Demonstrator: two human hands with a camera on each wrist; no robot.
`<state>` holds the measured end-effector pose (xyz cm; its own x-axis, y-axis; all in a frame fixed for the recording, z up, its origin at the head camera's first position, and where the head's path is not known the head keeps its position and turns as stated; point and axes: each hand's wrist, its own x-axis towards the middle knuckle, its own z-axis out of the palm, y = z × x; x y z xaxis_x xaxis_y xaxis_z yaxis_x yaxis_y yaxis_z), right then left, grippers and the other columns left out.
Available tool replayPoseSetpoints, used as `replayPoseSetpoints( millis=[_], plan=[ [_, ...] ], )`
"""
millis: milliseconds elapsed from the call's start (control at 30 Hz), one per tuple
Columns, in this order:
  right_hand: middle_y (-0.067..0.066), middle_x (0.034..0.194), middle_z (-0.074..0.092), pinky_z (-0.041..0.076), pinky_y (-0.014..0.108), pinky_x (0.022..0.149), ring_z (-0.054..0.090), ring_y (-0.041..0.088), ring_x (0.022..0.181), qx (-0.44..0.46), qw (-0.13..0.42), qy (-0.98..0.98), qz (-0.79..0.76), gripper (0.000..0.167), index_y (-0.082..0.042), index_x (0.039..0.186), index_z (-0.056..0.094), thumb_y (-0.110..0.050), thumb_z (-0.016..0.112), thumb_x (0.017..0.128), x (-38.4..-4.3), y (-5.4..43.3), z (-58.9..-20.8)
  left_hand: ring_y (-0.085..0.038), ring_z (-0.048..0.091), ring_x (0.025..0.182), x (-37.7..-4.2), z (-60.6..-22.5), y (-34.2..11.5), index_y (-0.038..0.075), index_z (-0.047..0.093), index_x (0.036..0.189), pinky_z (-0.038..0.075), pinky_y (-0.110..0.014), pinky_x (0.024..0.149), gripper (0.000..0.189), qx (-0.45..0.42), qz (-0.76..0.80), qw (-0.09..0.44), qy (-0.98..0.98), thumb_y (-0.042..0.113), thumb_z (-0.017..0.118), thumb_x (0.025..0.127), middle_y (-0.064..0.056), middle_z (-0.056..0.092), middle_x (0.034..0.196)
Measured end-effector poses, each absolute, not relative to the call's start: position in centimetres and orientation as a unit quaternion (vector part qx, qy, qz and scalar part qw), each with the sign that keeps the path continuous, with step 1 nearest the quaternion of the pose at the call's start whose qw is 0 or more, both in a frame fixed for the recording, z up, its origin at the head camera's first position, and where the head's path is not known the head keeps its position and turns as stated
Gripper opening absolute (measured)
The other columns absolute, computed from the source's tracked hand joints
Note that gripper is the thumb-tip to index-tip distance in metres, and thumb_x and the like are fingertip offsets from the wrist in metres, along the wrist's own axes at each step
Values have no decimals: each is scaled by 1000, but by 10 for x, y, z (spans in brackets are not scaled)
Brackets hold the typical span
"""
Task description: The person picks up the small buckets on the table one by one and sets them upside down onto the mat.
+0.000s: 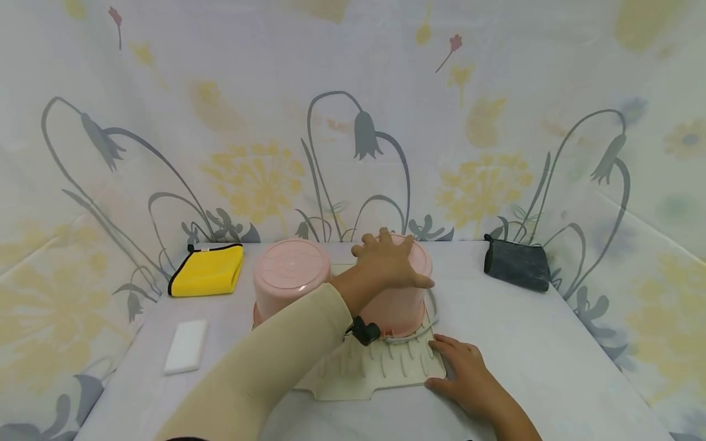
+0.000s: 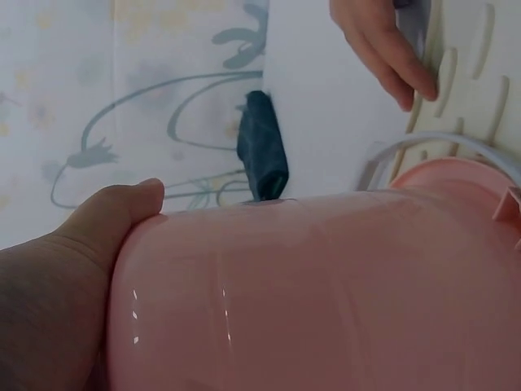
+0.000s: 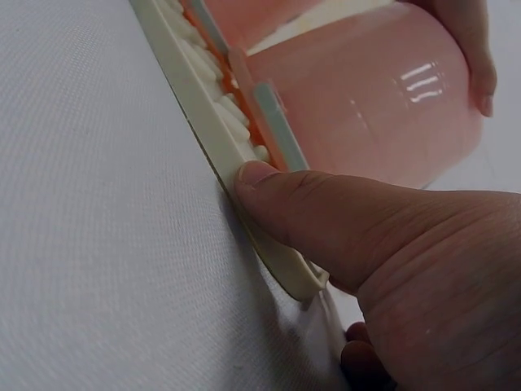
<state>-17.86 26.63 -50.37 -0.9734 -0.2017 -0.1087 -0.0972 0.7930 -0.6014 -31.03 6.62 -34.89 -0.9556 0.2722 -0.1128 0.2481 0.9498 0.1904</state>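
Two pink buckets stand upside down on a cream ribbed draining board. My left hand point(image 1: 383, 260) grips the base end of the right-hand bucket point(image 1: 394, 309), fingers spread over its top and thumb at its edge. In the left wrist view, the thumb lies on the rounded edge of this bucket point(image 2: 326, 285). The left-hand bucket point(image 1: 292, 269) is partly hidden behind my sleeve. At the front right corner of the draining board point(image 1: 380, 367), my right hand point(image 1: 466, 376) grips the edge. The right wrist view shows its thumb point(image 3: 309, 208) on the board's rim.
A folded yellow cloth point(image 1: 206, 271) lies at the back left, with a white sponge block point(image 1: 185, 346) in front of it. A dark grey folded cloth point(image 1: 517, 263) lies at the back right. A grey bucket handle point(image 1: 421, 329) curves beside the right-hand bucket. Patterned curtain point(image 1: 353, 79) surrounds the table.
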Motion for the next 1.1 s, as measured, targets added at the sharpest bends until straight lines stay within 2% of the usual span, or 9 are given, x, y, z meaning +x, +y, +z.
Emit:
replayPoseSetpoints(
  millis=[233, 500, 667, 1100],
  plan=[
    [9, 164, 43, 36, 71, 110, 33, 45, 144, -84, 78, 943, -311, 75, -17, 150, 56, -46, 84, 86, -179, 265, -501, -50, 29, 149, -311, -341, 68, 41, 26, 166, 37, -68, 108, 110, 126, 90, 69, 986, 89, 65, 75, -18, 24, 170],
    [9, 164, 43, 37, 70, 109, 33, 46, 144, -89, 68, 945, -308, 77, -17, 150, 56, -47, 85, 85, -181, 266, -501, -47, 27, 153, -313, -334, 66, 36, 20, 168, 35, -71, 113, 106, 121, 111, 75, 984, 88, 56, 83, -14, 26, 170],
    [9, 164, 43, 36, 71, 110, 33, 45, 144, -89, 66, 945, -307, 77, -17, 150, 56, -48, 84, 85, -181, 267, -502, -46, 27, 154, -310, -334, 64, 35, 21, 168, 34, -70, 114, 103, 134, 115, 63, 982, 84, 59, 85, -12, 27, 170],
    [10, 162, 45, 36, 69, 111, 34, 44, 143, -83, 68, 944, -312, 76, -16, 148, 58, -46, 86, 84, -179, 267, -507, -43, 29, 153, -300, -338, 56, 37, 17, 168, 32, -63, 117, 106, 142, 112, 57, 982, 79, 66, 84, -12, 20, 173]
  ],
)
